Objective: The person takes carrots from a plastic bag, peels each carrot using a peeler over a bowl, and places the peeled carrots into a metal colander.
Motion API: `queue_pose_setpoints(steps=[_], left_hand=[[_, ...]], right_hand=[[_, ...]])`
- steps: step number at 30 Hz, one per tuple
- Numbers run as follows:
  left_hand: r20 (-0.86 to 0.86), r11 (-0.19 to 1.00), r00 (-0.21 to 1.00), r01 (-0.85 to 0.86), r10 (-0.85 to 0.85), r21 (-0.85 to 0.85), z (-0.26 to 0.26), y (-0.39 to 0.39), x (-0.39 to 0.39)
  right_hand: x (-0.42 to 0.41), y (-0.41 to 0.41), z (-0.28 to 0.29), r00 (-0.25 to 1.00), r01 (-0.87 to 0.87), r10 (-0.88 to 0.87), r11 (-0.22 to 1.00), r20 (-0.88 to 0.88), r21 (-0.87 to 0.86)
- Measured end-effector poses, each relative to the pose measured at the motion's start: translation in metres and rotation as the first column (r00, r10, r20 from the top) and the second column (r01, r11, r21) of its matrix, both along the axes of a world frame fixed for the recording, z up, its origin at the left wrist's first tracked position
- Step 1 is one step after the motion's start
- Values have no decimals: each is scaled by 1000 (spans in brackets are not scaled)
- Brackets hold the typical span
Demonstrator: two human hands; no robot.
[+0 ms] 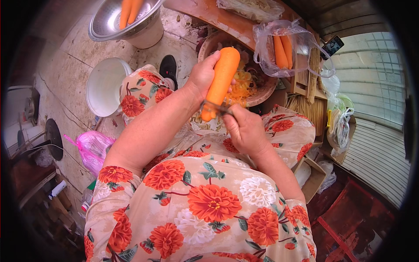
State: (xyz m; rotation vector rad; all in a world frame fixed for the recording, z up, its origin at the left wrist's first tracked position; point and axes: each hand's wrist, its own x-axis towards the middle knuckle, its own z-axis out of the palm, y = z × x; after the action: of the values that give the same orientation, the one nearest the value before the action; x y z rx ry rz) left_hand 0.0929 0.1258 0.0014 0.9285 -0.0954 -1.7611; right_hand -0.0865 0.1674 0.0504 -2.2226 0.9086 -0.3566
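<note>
My left hand (pixel 202 73) grips a large orange carrot (pixel 222 75) along its side, its thick end pointing away from me. In my right hand (pixel 244 127) is a peeler (pixel 214 107), its blade lying across the carrot's near end. Much of the peeler's handle is hidden by my fingers. Beneath the carrot stands a wide basin (pixel 266 95) holding orange peelings (pixel 244 85) and other scraps. More carrots (pixel 283 52) lie in a clear plastic bag (pixel 263 36) to the right of the basin.
At the upper left, a metal colander (pixel 104 24) with carrots (pixel 129 14) sits on a bucket (pixel 147 36). A white bucket (pixel 106 88) stands left of my leg, near a pink plastic bag (pixel 93 150). On the right are a phone (pixel 333 46) and bundled wooden sticks (pixel 302 109).
</note>
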Motion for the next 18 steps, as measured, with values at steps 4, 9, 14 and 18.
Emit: queue_pose_setpoints(steps=[4,9,14,18], left_hand=[[-55,986,986,161,-159,41,0,24,-7],[-32,949,949,314,-315,-21,12,33,-11],[-37,999,999,-18,20,45,-6,17,4],[-10,995,996,-83,83,53,-3,15,7]], right_hand=[[-16,-46,-24,963,268,-270,959,-1,-93],[-36,-97,-48,861,446,-462,887,-211,-120],[-10,-52,-23,915,402,-401,916,38,-10],[-7,1,-2,997,66,-68,994,25,82]])
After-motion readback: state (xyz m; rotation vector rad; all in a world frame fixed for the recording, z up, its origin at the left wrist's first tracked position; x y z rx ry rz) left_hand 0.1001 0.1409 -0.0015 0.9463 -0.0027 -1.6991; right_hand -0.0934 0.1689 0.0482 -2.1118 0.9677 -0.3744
